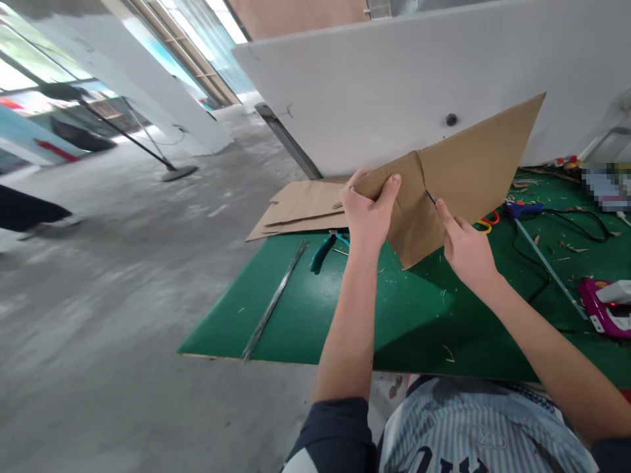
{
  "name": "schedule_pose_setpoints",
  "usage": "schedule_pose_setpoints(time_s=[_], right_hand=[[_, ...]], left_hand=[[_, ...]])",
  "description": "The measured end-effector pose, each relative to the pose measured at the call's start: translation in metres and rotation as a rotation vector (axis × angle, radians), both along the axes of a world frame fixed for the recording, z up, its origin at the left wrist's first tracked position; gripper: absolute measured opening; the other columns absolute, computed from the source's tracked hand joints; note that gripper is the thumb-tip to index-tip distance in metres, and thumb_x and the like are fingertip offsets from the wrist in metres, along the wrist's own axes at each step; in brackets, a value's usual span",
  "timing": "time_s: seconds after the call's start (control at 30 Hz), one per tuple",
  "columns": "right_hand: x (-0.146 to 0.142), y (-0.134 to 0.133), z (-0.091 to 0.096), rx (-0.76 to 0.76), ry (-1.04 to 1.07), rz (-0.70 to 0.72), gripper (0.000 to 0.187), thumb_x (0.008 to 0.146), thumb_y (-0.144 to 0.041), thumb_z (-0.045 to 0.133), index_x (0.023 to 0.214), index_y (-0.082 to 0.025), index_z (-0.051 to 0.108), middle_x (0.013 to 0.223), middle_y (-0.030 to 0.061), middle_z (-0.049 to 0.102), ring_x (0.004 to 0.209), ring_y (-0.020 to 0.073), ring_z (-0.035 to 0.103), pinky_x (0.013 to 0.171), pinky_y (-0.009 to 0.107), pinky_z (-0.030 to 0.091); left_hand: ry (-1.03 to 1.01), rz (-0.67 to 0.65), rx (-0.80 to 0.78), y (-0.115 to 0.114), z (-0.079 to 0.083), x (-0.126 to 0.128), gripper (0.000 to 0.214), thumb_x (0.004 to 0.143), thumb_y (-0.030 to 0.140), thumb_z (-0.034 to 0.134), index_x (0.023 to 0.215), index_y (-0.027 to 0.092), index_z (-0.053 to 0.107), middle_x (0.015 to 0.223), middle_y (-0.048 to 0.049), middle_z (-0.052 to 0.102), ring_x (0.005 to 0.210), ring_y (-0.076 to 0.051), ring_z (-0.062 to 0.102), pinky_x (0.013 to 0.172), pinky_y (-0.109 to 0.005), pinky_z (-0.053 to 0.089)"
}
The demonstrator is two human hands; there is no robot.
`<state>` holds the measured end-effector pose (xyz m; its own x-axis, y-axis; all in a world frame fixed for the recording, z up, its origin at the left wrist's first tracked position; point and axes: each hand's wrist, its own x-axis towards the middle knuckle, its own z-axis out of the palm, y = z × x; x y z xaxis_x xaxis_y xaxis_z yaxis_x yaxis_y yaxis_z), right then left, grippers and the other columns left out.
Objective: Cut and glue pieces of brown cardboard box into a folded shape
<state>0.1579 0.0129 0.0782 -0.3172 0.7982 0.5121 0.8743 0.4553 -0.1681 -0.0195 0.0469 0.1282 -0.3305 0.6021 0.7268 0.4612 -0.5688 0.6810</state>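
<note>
A large sheet of brown cardboard (468,161) is held up at a slant above the green tabletop. My left hand (367,207) grips its left end, thumb on the near face. From the top edge a slit runs down the sheet. In my right hand (466,249) is a thin-bladed knife (430,196), its tip at the lower end of that slit and its handle hidden by my fingers. My right index finger stretches along the knife. Below the left hand lie pliers with teal handles (323,255), partly covered by my wrist.
More cardboard pieces (300,203) lie at the table's far left. A bundle of thin wires (276,299) rests on the green table (221,322). To the right are scissors (486,225), a blue glue gun (525,209) with its cord, and a magenta device (604,305). A white panel (374,92) stands behind.
</note>
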Motion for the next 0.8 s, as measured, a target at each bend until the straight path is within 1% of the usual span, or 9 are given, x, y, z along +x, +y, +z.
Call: schedule_pose_setpoints(time_s=[0.17, 0.27, 0.4, 0.5, 0.63, 0.7, 0.8], right_hand=[[0.007, -0.008, -0.018, 0.031, -0.007, -0.026, 0.06, 0.086, -0.009, 0.029, 0.145, -0.017, 0.039, 0.078, 0.0029, 0.054, 0.052, 0.009, 0.03, 0.046, 0.023, 0.02], [0.008, -0.007, -0.02, 0.062, -0.04, -0.054, 0.061, 0.084, -0.007, 0.03, 0.143, -0.019, 0.042, 0.075, 0.0017, 0.054, 0.05, 0.0087, 0.028, 0.046, 0.023, 0.019], [0.004, -0.002, -0.014, 0.077, -0.062, -0.054, 0.061, 0.085, -0.009, 0.033, 0.144, -0.02, 0.042, 0.079, 0.0023, 0.056, 0.05, 0.0082, 0.029, 0.047, 0.024, 0.02], [-0.002, -0.001, -0.005, 0.018, -0.049, -0.047, 0.061, 0.086, -0.01, 0.032, 0.146, -0.019, 0.039, 0.083, 0.0041, 0.058, 0.052, 0.0088, 0.034, 0.048, 0.024, 0.023], [-0.009, 0.001, 0.005, -0.051, -0.032, -0.056, 0.062, 0.086, -0.011, 0.031, 0.148, -0.019, 0.034, 0.084, 0.0053, 0.059, 0.055, 0.01, 0.04, 0.052, 0.023, 0.027], [-0.009, 0.002, 0.006, -0.054, -0.044, -0.06, 0.063, 0.086, -0.01, 0.03, 0.148, -0.02, 0.033, 0.084, 0.0054, 0.059, 0.055, 0.0098, 0.039, 0.052, 0.023, 0.027], [-0.007, 0.005, 0.002, -0.032, -0.08, -0.061, 0.064, 0.086, -0.01, 0.03, 0.149, -0.022, 0.033, 0.084, 0.0043, 0.058, 0.052, 0.0088, 0.034, 0.05, 0.023, 0.025]], left_hand=[[0.007, -0.013, 0.007, -0.002, 0.0, 0.002, 0.037, 0.077, 0.05, 0.068, 0.065, 0.021, 0.048, 0.059, 0.0035, 0.038, 0.057, -0.012, 0.047, 0.052, -0.027, 0.04], [0.019, -0.004, 0.014, -0.002, 0.0, 0.001, 0.036, 0.077, 0.048, 0.068, 0.065, 0.021, 0.047, 0.058, 0.0037, 0.037, 0.056, -0.011, 0.046, 0.052, -0.027, 0.039], [0.019, -0.01, 0.007, 0.001, 0.001, -0.001, 0.035, 0.078, 0.048, 0.068, 0.066, 0.021, 0.049, 0.059, 0.0037, 0.039, 0.054, -0.01, 0.043, 0.05, -0.027, 0.038], [0.007, -0.02, -0.006, 0.003, 0.0, -0.003, 0.035, 0.078, 0.049, 0.067, 0.067, 0.021, 0.05, 0.059, 0.0035, 0.04, 0.054, -0.01, 0.044, 0.049, -0.026, 0.037], [0.014, -0.009, -0.006, 0.003, -0.001, -0.003, 0.036, 0.077, 0.051, 0.067, 0.068, 0.021, 0.049, 0.06, 0.0032, 0.041, 0.056, -0.011, 0.045, 0.051, -0.027, 0.038], [0.014, -0.007, -0.002, 0.003, -0.001, -0.003, 0.036, 0.077, 0.051, 0.067, 0.068, 0.021, 0.049, 0.061, 0.0031, 0.04, 0.056, -0.011, 0.045, 0.051, -0.027, 0.038], [0.004, -0.013, -0.002, 0.005, -0.002, -0.003, 0.038, 0.078, 0.052, 0.066, 0.067, 0.021, 0.047, 0.061, 0.0029, 0.039, 0.056, -0.011, 0.045, 0.051, -0.027, 0.038]])
